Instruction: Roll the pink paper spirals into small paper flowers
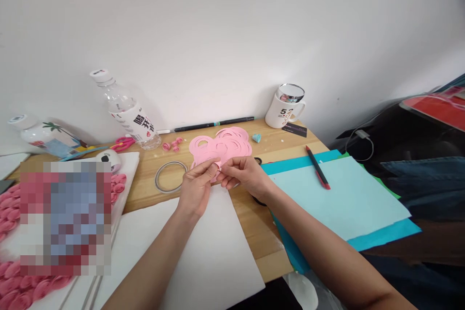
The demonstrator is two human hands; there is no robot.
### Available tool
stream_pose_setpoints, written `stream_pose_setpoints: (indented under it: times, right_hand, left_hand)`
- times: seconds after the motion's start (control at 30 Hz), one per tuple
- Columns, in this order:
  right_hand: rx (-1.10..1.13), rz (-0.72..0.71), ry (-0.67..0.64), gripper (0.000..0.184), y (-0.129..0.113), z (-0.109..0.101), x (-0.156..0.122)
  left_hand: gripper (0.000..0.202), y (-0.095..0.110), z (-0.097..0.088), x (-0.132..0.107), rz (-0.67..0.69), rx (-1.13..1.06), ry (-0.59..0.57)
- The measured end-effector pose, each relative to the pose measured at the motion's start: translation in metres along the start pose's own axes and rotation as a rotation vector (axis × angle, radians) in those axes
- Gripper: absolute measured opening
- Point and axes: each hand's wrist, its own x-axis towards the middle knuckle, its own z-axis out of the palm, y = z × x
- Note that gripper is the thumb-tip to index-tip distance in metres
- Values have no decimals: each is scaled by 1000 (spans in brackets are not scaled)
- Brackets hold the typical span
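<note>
My left hand (pixel 198 186) and my right hand (pixel 245 174) meet above the desk with their fingertips together. Both are closed in a pinch on a small pink paper piece (pixel 219 167), mostly hidden by the fingers. Just behind them lies a pile of pink paper spirals (pixel 228 144). A roll of tape (pixel 157 179) rests on the wood left of my left hand. Beneath my wrists is a large white sheet (pixel 203 252). Black scissor handles (pixel 258 200) show partly under my right wrist.
Small pink rolled paper flowers (pixel 175 144) and a blue one (pixel 256 138) sit farther back. A bottle (pixel 127 111), a mug (pixel 285 109) and a black pen (pixel 214 124) stand or lie by the wall. At right, a red-black pen (pixel 317 168) lies on pale blue paper (pixel 348 208).
</note>
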Motion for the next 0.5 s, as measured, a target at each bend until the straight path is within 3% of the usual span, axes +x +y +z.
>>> stream_pose_setpoints:
  times: [0.3,0.5]
  right_hand:
    - [-55,-38,29,27,0,1,0]
    - [-82,-76,25,31,1,2,0]
  left_hand:
    - [19,13,-7,9,8,-93,111]
    - [23,9,-4,4,11,-3,37]
